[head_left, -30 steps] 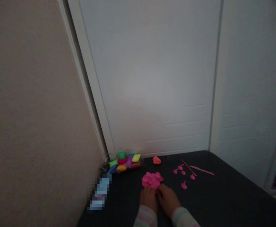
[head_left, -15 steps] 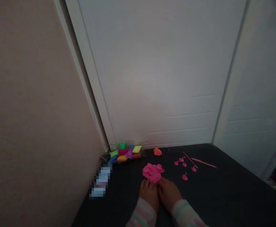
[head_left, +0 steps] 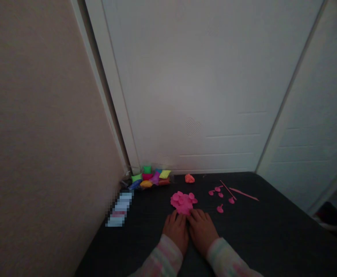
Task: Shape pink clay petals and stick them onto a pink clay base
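A flat, bright pink modelling-clay piece (head_left: 185,208) with a scalloped, bumpy outline lies on the dark table. Small rounded pink lobes stand out on its far half. My left hand (head_left: 176,229) lies palm down at its near edge, fingers stretched and slightly apart, tips touching the clay. Beside it my right hand (head_left: 203,230) also rests palm down, with its fingers spread forward and the index fingertip at the clay's near right edge. Both thumbs are mostly hidden between the hands.
Right of the hands lie several small pink clay bits (head_left: 220,208), a thin pink stick (head_left: 228,190) and a flat pink strip (head_left: 244,194). An orange clay lump (head_left: 189,178) sits behind. Coloured clay packets (head_left: 146,184) and a blurred-out sheet (head_left: 120,209) are at left, near the wall.
My right hand has flattened, its fingers now more stretched out and spread. The view has shifted slightly, so the table things appear higher. The pink clay piece stays in place on the table.
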Tool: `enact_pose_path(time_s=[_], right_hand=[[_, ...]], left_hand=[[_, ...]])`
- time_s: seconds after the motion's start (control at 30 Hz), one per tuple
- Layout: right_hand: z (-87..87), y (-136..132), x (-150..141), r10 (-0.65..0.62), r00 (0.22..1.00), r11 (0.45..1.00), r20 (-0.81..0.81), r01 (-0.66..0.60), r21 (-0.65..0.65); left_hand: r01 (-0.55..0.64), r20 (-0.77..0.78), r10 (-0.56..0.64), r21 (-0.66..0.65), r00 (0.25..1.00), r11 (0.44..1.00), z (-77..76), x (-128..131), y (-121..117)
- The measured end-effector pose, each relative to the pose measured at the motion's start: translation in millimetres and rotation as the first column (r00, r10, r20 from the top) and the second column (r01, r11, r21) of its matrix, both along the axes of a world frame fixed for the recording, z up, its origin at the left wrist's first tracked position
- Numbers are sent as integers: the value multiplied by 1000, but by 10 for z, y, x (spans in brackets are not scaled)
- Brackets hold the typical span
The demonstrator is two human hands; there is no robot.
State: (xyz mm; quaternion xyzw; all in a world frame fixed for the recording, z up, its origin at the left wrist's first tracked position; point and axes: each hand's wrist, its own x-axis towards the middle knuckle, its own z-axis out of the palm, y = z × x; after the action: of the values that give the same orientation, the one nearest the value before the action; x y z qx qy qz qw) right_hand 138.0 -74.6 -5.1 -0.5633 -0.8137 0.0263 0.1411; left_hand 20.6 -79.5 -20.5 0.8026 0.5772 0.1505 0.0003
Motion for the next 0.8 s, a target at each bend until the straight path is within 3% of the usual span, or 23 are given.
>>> enact_pose_path(time_s=[0.23,0.57,0.8], right_hand=[[-63,37,8,31,999,999,-38,-32,-36],[-83,-9,21,80,996,996,-26,-81,-39],[-105,-38,54,38,997,998,-60,-36,43]], left_hand=[[43,6,-43,-29,999,999,-72,-20,27],[80,-6,-82,-149,997,986,118,-37,16],[42,46,-36,-132,998,990,73,-44,8]])
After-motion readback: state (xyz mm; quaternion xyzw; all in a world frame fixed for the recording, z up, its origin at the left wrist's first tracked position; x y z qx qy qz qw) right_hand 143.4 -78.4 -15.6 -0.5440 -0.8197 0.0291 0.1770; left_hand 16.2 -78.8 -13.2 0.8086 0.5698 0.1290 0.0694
